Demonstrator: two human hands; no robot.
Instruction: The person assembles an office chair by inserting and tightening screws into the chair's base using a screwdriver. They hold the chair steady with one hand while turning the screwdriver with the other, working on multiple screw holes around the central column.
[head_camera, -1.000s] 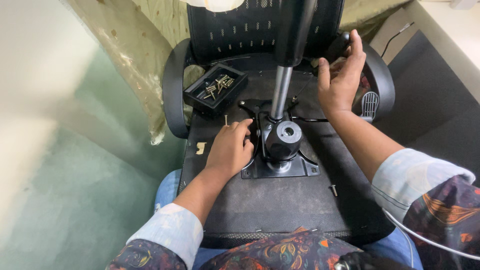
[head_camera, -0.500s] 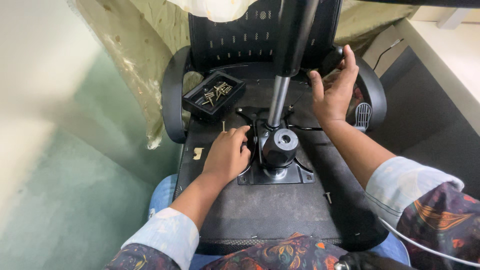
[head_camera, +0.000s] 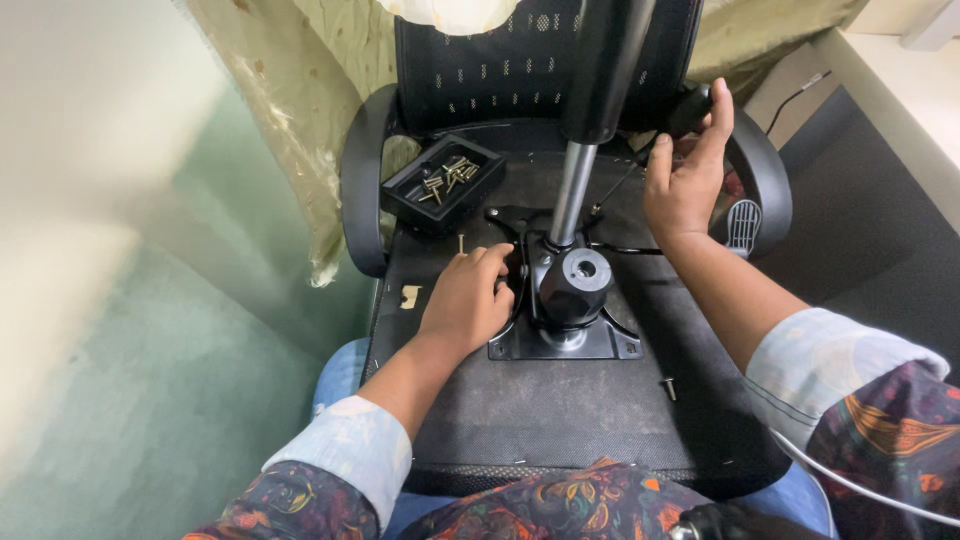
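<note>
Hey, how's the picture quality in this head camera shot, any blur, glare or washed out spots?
Head view: the floor at left is washed out and soft; the pale object at top centre glares white. The left hand, right hand, mechanism plate and screw tray are sharp and evenly lit; edges bow slightly from the wide lens.

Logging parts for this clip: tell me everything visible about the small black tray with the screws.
The small black tray is a shallow rectangular box, seemingly plastic, open-topped, lying turned at an angle on the upturned chair seat underside, near the armrest. It holds a loose pile of screws, brass and dark in colour. Neither the left hand nor the right hand touches it.
</note>
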